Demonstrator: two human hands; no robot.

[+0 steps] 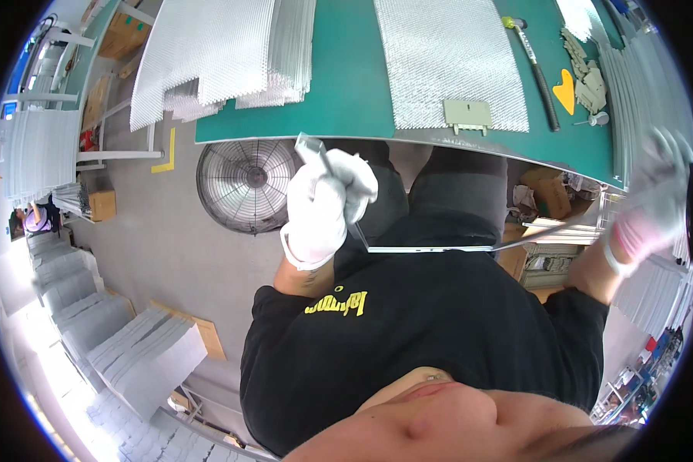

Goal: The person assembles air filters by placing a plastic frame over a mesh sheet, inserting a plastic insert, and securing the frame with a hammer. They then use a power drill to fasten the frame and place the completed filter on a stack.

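Note:
My left hand (327,200), in a white glove, is closed round one side of a thin metal frame (431,249). That side sticks up past the fingers toward the table edge. The frame's middle bar lies across in front of my black shirt, and its other side runs right toward my right hand. At the far right my gloved right hand (654,196) is smeared by motion beside a stack of long metal strips (631,100); whether it touches the frame or strips cannot be made out. A mesh panel (454,61) with a grey-green plastic plate (467,114) lies on the green table (346,85).
More mesh panels (208,54) overhang the table at left. A hammer (535,73), a yellow heart-shaped piece (564,92) and grey-green plastic parts (590,86) lie right. A floor fan (246,185) stands below the table edge. Panel stacks (146,346) stand at lower left.

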